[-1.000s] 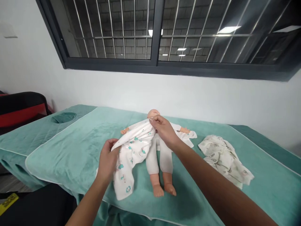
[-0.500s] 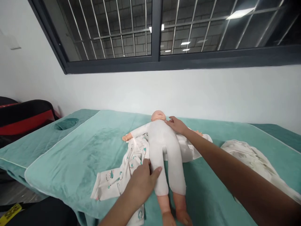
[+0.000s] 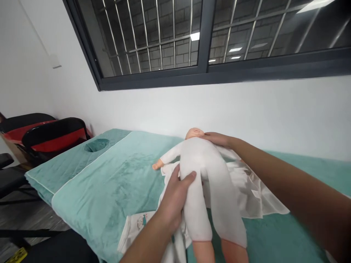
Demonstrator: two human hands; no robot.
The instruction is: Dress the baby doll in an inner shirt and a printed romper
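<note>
A baby doll [image 3: 201, 155] with a white cloth body lies face up over baby clothes, its head [image 3: 194, 132] toward the wall and its legs toward me. My left hand [image 3: 175, 195] is closed round the thigh on the left, thumb on top and fingers at the outer side. At the doll's neck and shoulder, my right hand [image 3: 218, 138] holds on, its fingertips partly hidden by the neck. Beneath the doll is a white printed baby garment [image 3: 139, 226]; pale cloth [image 3: 255, 193] spreads out on the right, under my right forearm.
The padded bed carries a teal cover [image 3: 106, 190] with a round hole [image 3: 96, 145] at its left end. Black and red chairs [image 3: 57, 135] stand beyond that end. Behind the bed rises a white wall [image 3: 153, 109] with a dark-framed barred window [image 3: 153, 78].
The doll's lower body looks larger and nearer. My left hand has moved up and taken hold of the thigh, and my right hand has slid in against the neck. The view has turned left.
</note>
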